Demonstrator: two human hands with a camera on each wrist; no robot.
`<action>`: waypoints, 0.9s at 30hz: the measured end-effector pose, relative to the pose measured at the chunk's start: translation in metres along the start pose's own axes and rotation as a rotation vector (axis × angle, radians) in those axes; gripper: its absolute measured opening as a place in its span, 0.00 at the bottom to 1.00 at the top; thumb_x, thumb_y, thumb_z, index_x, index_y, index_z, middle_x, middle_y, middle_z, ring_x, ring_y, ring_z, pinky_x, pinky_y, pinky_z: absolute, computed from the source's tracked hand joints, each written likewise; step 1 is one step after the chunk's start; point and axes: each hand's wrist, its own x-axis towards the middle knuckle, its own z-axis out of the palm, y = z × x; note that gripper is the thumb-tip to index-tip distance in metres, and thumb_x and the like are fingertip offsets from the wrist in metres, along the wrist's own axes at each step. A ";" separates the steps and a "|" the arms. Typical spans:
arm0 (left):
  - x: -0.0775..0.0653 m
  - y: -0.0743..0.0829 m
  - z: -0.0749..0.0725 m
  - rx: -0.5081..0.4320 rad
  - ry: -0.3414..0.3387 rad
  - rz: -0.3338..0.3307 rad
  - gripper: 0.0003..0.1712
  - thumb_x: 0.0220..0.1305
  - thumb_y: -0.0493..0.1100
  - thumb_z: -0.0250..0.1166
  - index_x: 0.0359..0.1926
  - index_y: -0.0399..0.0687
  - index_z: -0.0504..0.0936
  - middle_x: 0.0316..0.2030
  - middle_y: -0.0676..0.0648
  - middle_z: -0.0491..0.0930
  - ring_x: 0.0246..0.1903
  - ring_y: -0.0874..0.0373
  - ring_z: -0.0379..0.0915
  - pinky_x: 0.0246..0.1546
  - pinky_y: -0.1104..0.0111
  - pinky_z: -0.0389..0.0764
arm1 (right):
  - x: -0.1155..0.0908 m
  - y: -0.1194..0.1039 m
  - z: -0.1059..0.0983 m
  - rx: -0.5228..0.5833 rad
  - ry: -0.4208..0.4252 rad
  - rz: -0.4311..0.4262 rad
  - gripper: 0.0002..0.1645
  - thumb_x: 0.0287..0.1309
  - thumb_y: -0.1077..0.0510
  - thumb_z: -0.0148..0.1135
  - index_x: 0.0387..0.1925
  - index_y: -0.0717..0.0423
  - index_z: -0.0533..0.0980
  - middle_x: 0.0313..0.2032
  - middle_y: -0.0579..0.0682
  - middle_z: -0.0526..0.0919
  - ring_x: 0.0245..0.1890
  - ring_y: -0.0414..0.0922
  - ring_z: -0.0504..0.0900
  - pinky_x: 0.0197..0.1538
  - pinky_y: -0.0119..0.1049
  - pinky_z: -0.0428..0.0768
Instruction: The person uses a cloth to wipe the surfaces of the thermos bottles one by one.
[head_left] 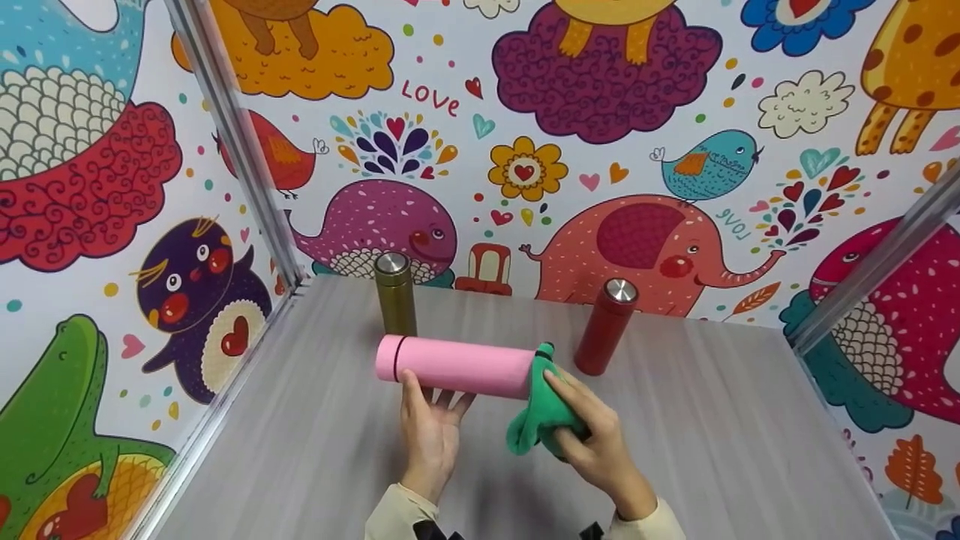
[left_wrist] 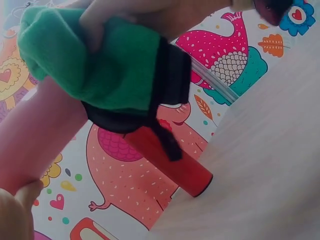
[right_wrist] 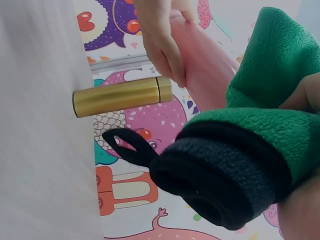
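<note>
A pink thermos bottle (head_left: 465, 366) is held sideways above the table, its lid end to the left. My left hand (head_left: 431, 435) grips it from below near the lid, thumb on the near side. Around its right end my right hand (head_left: 600, 431) holds a green cloth (head_left: 551, 409) with dark trim. The right wrist view shows the cloth's black hanging loop (right_wrist: 131, 145) and dark underside; the cloth hides the bottle's base. Behind stand a gold thermos bottle (head_left: 396, 296) on the left and a red thermos bottle (head_left: 606, 326) on the right, both upright.
The grey wood-grain table (head_left: 300, 450) meets a back wall (head_left: 465, 150) printed with cartoon animals. Printed side panels with metal frame posts (head_left: 232, 135) close in the left and right. The gold bottle stands just behind the pink bottle's lid end.
</note>
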 end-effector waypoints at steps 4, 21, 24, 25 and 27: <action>0.000 0.000 0.001 -0.023 -0.001 0.010 0.32 0.76 0.61 0.48 0.72 0.52 0.59 0.62 0.40 0.62 0.54 0.41 0.68 0.57 0.41 0.74 | 0.005 0.012 -0.004 0.040 -0.032 0.037 0.40 0.38 0.85 0.53 0.61 0.78 0.70 0.60 0.73 0.72 0.64 0.51 0.73 0.67 0.37 0.68; 0.003 0.000 0.008 -0.076 0.033 0.014 0.34 0.75 0.63 0.46 0.72 0.50 0.59 0.61 0.41 0.63 0.58 0.42 0.66 0.59 0.42 0.71 | -0.021 0.011 0.008 -0.003 0.028 0.089 0.43 0.34 0.87 0.53 0.61 0.76 0.71 0.57 0.68 0.77 0.57 0.44 0.77 0.63 0.31 0.72; 0.004 0.000 0.007 -0.068 0.025 0.005 0.34 0.76 0.63 0.46 0.73 0.51 0.58 0.62 0.41 0.62 0.58 0.42 0.65 0.60 0.42 0.71 | -0.029 0.013 0.012 -0.067 0.028 0.020 0.42 0.34 0.86 0.55 0.60 0.75 0.72 0.57 0.69 0.77 0.59 0.49 0.77 0.64 0.33 0.71; 0.003 0.000 0.007 -0.063 0.025 -0.001 0.34 0.76 0.63 0.46 0.73 0.51 0.58 0.62 0.41 0.62 0.58 0.42 0.65 0.60 0.42 0.71 | -0.032 0.015 0.013 -0.090 0.024 -0.001 0.41 0.35 0.85 0.56 0.60 0.75 0.72 0.58 0.69 0.76 0.59 0.51 0.77 0.64 0.33 0.71; 0.003 -0.001 0.006 -0.060 0.029 -0.013 0.35 0.75 0.63 0.47 0.73 0.52 0.57 0.62 0.41 0.62 0.59 0.42 0.64 0.59 0.42 0.71 | -0.036 0.020 0.014 -0.134 0.011 -0.032 0.40 0.37 0.83 0.57 0.60 0.73 0.73 0.59 0.68 0.76 0.59 0.53 0.77 0.64 0.34 0.72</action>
